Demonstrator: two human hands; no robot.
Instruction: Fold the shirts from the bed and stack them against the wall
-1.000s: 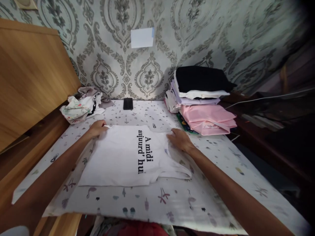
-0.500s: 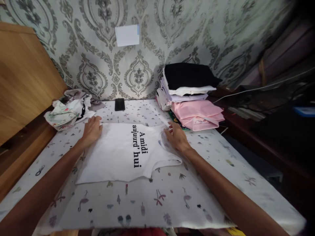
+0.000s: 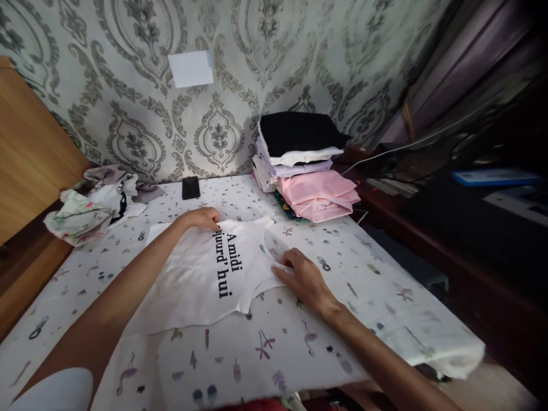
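A white sleeveless shirt point(image 3: 192, 285) with black lettering lies flat on the patterned white cloth, its neck end toward the right. My left hand point(image 3: 203, 218) is at the shirt's far edge, beside the top of the lettering, with its fingers closed; the fingertips are partly hidden, and they appear to pinch the fabric. At the shirt's neck and near shoulder strap, my right hand point(image 3: 299, 277) has its thumb and fingers closed on the white fabric.
A stack of folded clothes, black point(image 3: 299, 134) on top, stands at the back right beside folded pink cloth point(image 3: 319, 194). Crumpled clothes point(image 3: 94, 208) lie at the back left. A black phone point(image 3: 190, 188) rests near the wall. A wooden cabinet point(image 3: 34, 148) borders the left.
My left hand has moved right, from the shirt's hem end to beside the lettering. My right hand has come nearer to me, down to the near strap. The camera view has shifted right.
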